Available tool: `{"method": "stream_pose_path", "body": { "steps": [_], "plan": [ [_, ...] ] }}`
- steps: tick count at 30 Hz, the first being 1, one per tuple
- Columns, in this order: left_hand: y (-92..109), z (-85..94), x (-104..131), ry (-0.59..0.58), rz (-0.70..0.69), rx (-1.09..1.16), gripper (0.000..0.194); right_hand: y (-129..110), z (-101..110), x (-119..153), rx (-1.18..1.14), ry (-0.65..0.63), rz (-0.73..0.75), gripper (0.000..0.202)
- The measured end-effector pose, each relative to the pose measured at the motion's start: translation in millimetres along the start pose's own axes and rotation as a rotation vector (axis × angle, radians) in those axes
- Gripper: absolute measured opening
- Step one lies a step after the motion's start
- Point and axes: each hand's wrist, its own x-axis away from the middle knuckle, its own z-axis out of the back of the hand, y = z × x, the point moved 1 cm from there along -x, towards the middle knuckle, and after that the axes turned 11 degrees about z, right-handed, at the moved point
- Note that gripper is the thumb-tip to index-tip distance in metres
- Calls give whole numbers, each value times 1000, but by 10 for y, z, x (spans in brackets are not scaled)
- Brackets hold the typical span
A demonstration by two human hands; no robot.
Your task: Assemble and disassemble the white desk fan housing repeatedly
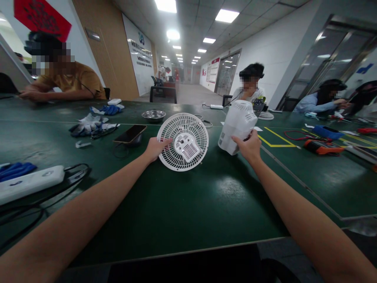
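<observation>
My left hand [157, 148] grips the left rim of a round white fan grille [187, 147], held tilted up over the green table [182, 212]. A slotted white plate sits at the grille's middle. To the right, my right hand [249, 146] is closed on the lower right side of a white plastic housing [238, 124] with vent slots near its top. The housing leans slightly, and a gap separates it from the grille.
A metal bowl [153, 114], phone [130, 134] and gloves [88, 125] lie beyond my left hand. At the left is a power strip [32, 184] with black cables. An orange multimeter [323, 147] lies right. Several people sit across the table.
</observation>
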Motion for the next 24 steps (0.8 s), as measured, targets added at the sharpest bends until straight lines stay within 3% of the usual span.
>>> {"method": "stream_pose_path", "body": {
  "steps": [6, 11, 17, 24],
  "plan": [
    [-6, 21, -30, -3, 25, -19, 23, 355, 206, -163, 76, 46, -133, 71],
    [-15, 33, -38, 0, 17, -31, 23, 634, 173, -202, -16, 17, -246, 75],
    [-41, 51, -80, -7, 17, -34, 21, 624, 173, -253, -151, 204, -32, 84],
    [-72, 56, -103, -5, -12, -26, 23, 622, 196, -283, -298, 288, -33, 75]
  ]
}}
